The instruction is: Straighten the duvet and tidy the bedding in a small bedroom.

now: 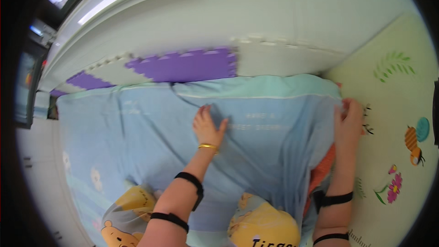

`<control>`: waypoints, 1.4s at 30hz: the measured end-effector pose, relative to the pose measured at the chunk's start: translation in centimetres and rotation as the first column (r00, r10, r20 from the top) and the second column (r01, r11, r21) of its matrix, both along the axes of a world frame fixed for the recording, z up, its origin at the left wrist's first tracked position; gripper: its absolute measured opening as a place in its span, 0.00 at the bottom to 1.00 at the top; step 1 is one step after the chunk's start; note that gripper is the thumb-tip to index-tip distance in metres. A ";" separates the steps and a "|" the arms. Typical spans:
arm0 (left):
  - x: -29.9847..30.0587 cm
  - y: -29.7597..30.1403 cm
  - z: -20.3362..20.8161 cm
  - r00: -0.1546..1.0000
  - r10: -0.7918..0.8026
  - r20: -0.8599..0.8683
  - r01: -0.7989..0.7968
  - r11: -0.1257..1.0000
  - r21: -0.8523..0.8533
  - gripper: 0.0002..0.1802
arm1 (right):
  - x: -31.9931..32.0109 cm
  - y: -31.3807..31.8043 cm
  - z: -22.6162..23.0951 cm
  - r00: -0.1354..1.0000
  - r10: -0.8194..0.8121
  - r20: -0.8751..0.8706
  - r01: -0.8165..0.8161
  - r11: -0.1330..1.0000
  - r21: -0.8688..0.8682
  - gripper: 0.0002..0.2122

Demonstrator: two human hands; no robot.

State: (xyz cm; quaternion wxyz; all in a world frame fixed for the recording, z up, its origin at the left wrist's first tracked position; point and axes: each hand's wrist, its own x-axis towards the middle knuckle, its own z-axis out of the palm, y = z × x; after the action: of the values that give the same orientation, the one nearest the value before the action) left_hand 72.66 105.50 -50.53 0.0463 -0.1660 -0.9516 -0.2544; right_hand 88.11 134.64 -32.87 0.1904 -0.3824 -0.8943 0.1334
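Along a white wall, a wrinkled blue sheet is spread. Its middle is covered by the left hand, fingers apart; its right corner is reached by the right hand, fingers curled, whether gripping cannot be told. Behind, purple and white foam tiles are lined up.

Foam tiles stand behind the sheet; cabinets left; wall right.

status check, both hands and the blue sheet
Left hand open over blue sheet. Right hand at sheet's right edge, grip unclear. Sheet creased. Person's knees on it, possibly in the way.
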 end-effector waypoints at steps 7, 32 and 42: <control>2.7 4.2 3.1 0.971 -0.213 0.111 0.196 0.969 0.150 0.30 | 3.1 -0.3 -3.0 0.932 -0.103 0.348 0.111 0.994 -0.004 0.19; 4.9 8.9 3.6 0.848 -0.469 0.247 0.466 0.882 0.072 0.37 | -3.9 11.6 -8.1 0.633 -0.733 -0.248 -0.190 0.163 -0.968 0.23; 1.5 12.6 2.4 0.757 -0.454 0.470 0.554 0.828 -0.093 0.42 | -4.4 12.2 -6.8 0.611 -0.714 -0.343 -0.210 0.271 -0.939 0.20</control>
State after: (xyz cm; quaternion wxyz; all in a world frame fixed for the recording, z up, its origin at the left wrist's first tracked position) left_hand 74.14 118.07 -48.12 -0.2533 -0.3615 -0.8796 -0.1773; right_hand 83.67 146.86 -39.71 0.2945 -0.4830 -0.3929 0.7250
